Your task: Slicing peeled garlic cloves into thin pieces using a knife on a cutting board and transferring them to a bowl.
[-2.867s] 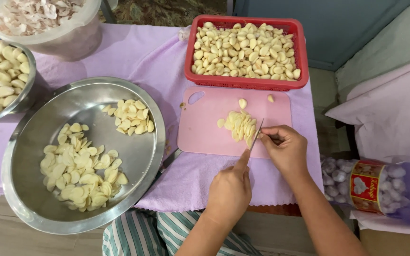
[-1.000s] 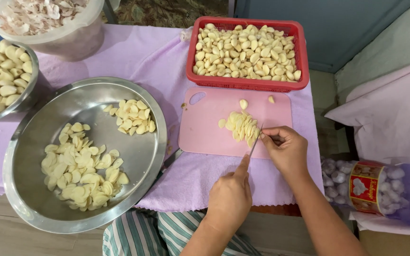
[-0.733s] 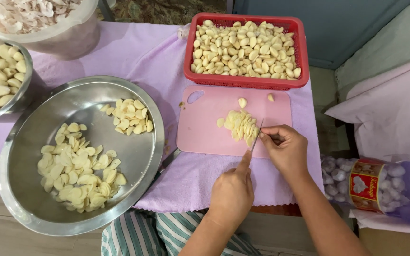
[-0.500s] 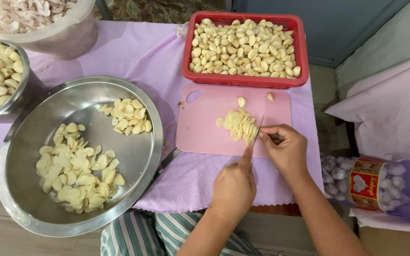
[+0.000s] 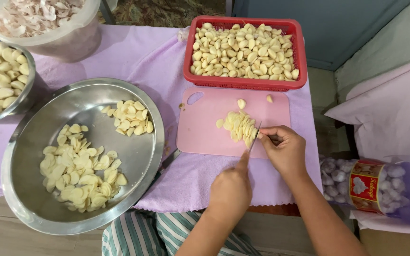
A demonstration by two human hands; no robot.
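Since earlier: almost nothing has shifted; both hands stay at the board's lower right edge, and the view has drifted slightly.
Big steel bowl [image 5: 29, 142]: far left, two heaps of garlic slices [image 5: 79, 173] inside, well apart from the hands.
Pink cutting board [image 5: 205, 128]: centre, on the purple cloth [image 5: 134, 57].
Sliced pile [image 5: 240, 127]: on the board, just left of the blade, touching it.
Left hand [image 5: 231, 189]: fist closed on the knife [image 5: 254, 137]; blade runs up and away from the body.
Right hand [image 5: 285, 149]: nearer the garlic, fingers curled; what they pinch is hidden.
Red basket [image 5: 300, 57]: behind the board, full of whole cloves.
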